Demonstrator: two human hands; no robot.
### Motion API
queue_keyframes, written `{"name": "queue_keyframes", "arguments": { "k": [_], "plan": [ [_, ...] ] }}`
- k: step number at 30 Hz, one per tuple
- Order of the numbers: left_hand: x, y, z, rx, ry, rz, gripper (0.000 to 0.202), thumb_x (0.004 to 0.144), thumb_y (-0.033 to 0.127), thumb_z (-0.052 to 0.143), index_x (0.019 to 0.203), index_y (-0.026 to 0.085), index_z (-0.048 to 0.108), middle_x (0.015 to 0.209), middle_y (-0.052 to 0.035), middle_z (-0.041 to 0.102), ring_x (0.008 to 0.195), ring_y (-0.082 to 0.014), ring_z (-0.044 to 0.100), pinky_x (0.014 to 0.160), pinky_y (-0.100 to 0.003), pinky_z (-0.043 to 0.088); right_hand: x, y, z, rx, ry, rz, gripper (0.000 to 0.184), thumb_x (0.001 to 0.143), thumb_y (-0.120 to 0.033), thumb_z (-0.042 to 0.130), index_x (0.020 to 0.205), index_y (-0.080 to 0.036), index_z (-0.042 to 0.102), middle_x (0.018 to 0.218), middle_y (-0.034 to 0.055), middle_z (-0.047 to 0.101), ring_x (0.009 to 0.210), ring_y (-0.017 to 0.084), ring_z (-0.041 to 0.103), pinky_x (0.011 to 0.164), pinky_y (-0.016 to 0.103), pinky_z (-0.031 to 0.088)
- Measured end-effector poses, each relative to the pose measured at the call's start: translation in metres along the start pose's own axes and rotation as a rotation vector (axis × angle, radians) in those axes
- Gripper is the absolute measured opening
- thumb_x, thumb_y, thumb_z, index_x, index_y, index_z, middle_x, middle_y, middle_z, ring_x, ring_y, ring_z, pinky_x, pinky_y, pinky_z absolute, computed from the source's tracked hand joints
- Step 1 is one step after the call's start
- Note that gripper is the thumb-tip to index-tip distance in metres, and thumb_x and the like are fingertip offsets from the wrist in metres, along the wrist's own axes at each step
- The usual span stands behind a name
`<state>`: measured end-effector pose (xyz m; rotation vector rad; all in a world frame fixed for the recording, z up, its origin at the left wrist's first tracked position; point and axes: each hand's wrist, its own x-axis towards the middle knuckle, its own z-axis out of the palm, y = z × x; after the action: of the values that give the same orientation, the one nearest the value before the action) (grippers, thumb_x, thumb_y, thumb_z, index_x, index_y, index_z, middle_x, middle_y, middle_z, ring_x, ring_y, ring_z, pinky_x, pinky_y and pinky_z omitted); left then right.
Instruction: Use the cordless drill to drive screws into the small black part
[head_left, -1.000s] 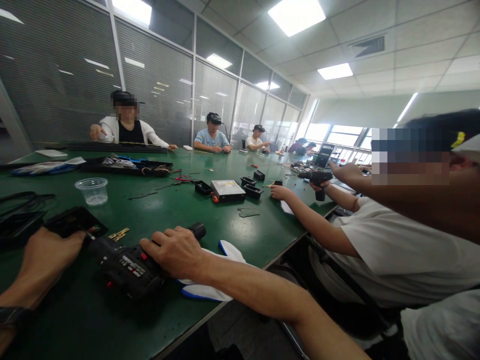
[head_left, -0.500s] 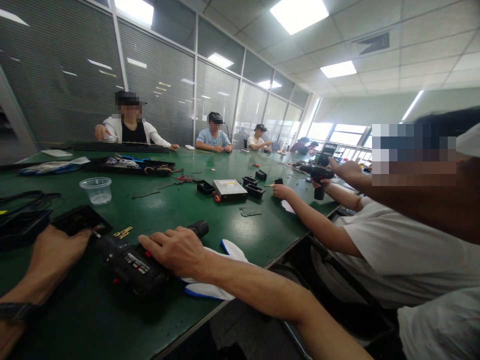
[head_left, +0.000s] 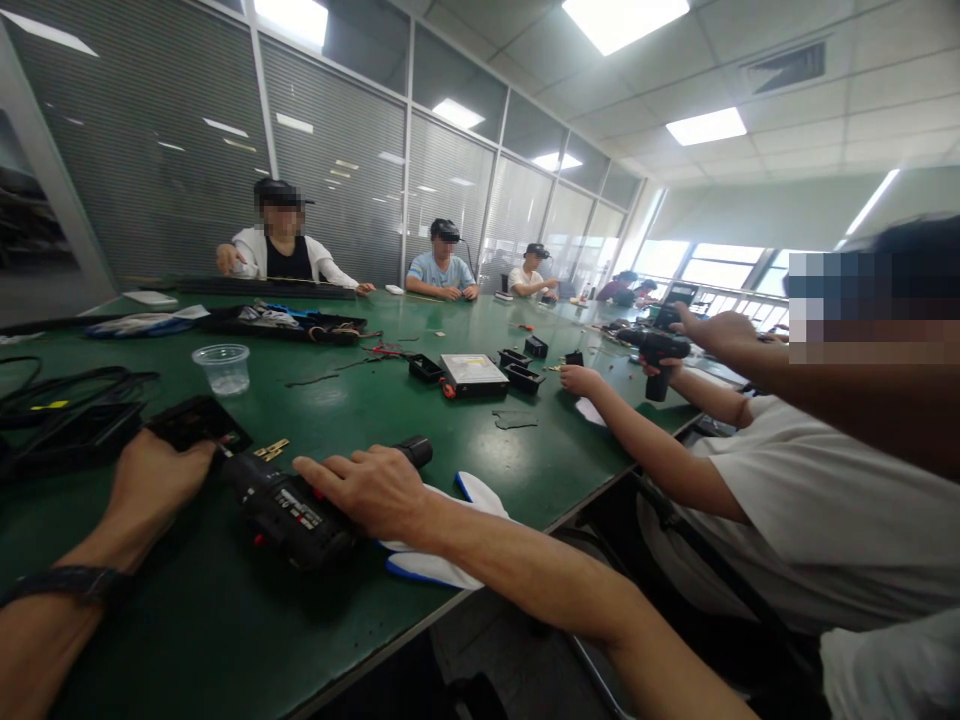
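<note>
A black power drill (head_left: 292, 505) lies on its side on the green table (head_left: 390, 420). My right hand (head_left: 371, 487) rests over its handle with the fingers curled round it. My left hand (head_left: 154, 478) lies by the drill's nose, its fingertips on a flat black part (head_left: 196, 422). The left fingers are mostly hidden behind the hand. Small brass pieces (head_left: 270, 450) lie just behind the drill. A white glove with blue trim (head_left: 442, 560) sits under my right wrist.
A person at my right holds another drill (head_left: 658, 355) over the table. A silver drive box (head_left: 472, 373), black brackets (head_left: 523, 375), a clear plastic cup (head_left: 222, 368) and cables (head_left: 67, 390) lie further off. Several other people sit along the far side.
The view has shifted, so everything sits a little further right and higher. My hands and the drill keep the same hold and place on the table.
</note>
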<state>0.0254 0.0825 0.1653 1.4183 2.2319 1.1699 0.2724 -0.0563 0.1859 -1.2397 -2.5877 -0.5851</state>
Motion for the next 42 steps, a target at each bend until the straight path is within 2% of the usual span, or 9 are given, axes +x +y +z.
{"name": "queue_keyframes", "arguments": {
  "k": [4,6,8,10,14,18,25,29,42],
  "plan": [
    [-0.002,-0.007,0.002,-0.205,-0.022,0.278,0.028,0.072,0.019,0.07,0.1,0.019,0.068,0.101,-0.001,0.074,0.096,-0.0219,0.068,0.089,-0.04,0.055,0.001,-0.009,-0.007,0.073,-0.071,0.084,0.048,0.099,-0.034,0.042,0.145,-0.024,0.033,0.107,0.006,0.066,0.087,0.019,0.063,0.076,0.034,0.047],
    [-0.003,-0.012,0.004,-0.304,-0.019,0.335,0.034,0.071,0.016,0.068,0.105,0.015,0.066,0.108,-0.008,0.073,0.101,-0.0239,0.067,0.093,-0.04,0.053,0.0,-0.013,-0.01,0.126,-0.131,0.176,0.05,0.098,-0.031,0.045,0.146,-0.027,0.034,0.106,0.0059,0.066,0.086,0.018,0.061,0.079,0.032,0.047],
    [0.0,-0.017,0.007,-0.357,0.0,0.387,0.039,0.071,0.012,0.066,0.11,0.013,0.065,0.113,-0.0115,0.071,0.105,-0.0243,0.066,0.095,-0.038,0.052,0.0,-0.015,-0.009,0.188,-0.111,0.142,0.052,0.097,-0.023,0.041,0.149,-0.027,0.034,0.107,0.0073,0.066,0.085,0.017,0.06,0.079,0.032,0.046],
    [0.003,-0.021,0.011,-0.37,-0.012,0.429,0.039,0.071,0.011,0.065,0.11,0.015,0.064,0.113,-0.0109,0.07,0.106,-0.0236,0.065,0.096,-0.037,0.05,0.0,-0.016,-0.006,0.235,-0.092,0.107,0.055,0.096,-0.02,0.039,0.151,-0.028,0.032,0.107,0.0074,0.066,0.084,0.018,0.06,0.079,0.032,0.046],
    [0.003,-0.022,0.013,-0.373,-0.023,0.421,0.036,0.072,0.011,0.065,0.107,0.015,0.065,0.111,-0.011,0.071,0.104,-0.0241,0.066,0.094,-0.036,0.05,0.0,-0.014,-0.005,0.226,-0.09,0.109,0.059,0.094,-0.027,0.044,0.152,-0.029,0.032,0.108,0.0076,0.067,0.084,0.02,0.06,0.079,0.034,0.046],
    [0.001,-0.021,0.012,-0.399,-0.023,0.415,0.036,0.071,0.01,0.066,0.107,0.015,0.065,0.111,-0.0109,0.071,0.106,-0.0249,0.065,0.095,-0.036,0.05,0.0,-0.011,-0.004,0.149,-0.091,0.129,0.065,0.09,-0.041,0.054,0.149,-0.022,0.036,0.114,0.0103,0.066,0.087,0.023,0.062,0.079,0.034,0.044],
    [0.002,-0.02,0.013,-0.463,-0.061,0.351,0.043,0.069,0.008,0.069,0.111,0.015,0.064,0.111,-0.0116,0.071,0.11,-0.0277,0.064,0.099,-0.04,0.048,0.0,-0.009,0.003,0.081,-0.105,0.055,0.07,0.089,-0.024,0.051,0.154,-0.023,0.025,0.122,0.0112,0.064,0.096,0.022,0.063,0.079,0.033,0.042],
    [0.003,-0.021,0.014,-0.468,-0.055,0.336,0.044,0.069,0.008,0.069,0.112,0.015,0.064,0.111,-0.0114,0.071,0.11,-0.0274,0.064,0.1,-0.039,0.048,0.001,-0.009,0.003,0.079,-0.123,0.054,0.075,0.088,-0.024,0.052,0.155,-0.024,0.02,0.124,0.0109,0.064,0.094,0.022,0.064,0.077,0.033,0.042],
    [0.008,-0.027,0.019,-0.437,-0.047,0.397,0.038,0.07,0.011,0.068,0.107,0.015,0.065,0.111,-0.012,0.071,0.105,-0.0256,0.065,0.094,-0.037,0.05,0.002,-0.01,0.001,0.047,-0.149,0.056,0.072,0.09,-0.026,0.051,0.155,-0.025,0.02,0.12,0.011,0.065,0.094,0.023,0.064,0.077,0.034,0.043]
  ]
}}
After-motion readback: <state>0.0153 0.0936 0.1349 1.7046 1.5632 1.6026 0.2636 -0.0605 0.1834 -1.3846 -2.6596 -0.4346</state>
